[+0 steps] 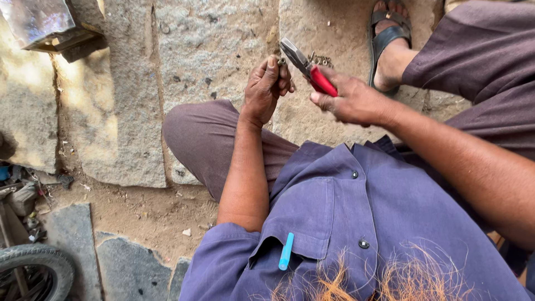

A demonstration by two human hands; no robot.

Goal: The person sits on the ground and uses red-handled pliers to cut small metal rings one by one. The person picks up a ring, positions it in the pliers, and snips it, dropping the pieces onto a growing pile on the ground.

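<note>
My right hand [352, 100] grips a pair of red-handled pliers [307, 68], the metal jaws pointing up and left. My left hand [266, 85] is closed around a small metal part [282, 61], held right at the plier jaws. Both hands are raised over my bent left knee [195, 131] in brownish trousers. A short piece of small chain or metal links [320, 59] shows just behind the pliers. The small part is mostly hidden by my fingers.
I sit on rough stone slabs [128, 100] with sandy ground [150, 212] between them. My sandalled foot [390, 42] is at the top right. A tyre [36, 267] and scattered scrap [22, 192] lie at the left. A metal box [44, 25] sits top left. A blue pen [286, 251] is in my shirt pocket.
</note>
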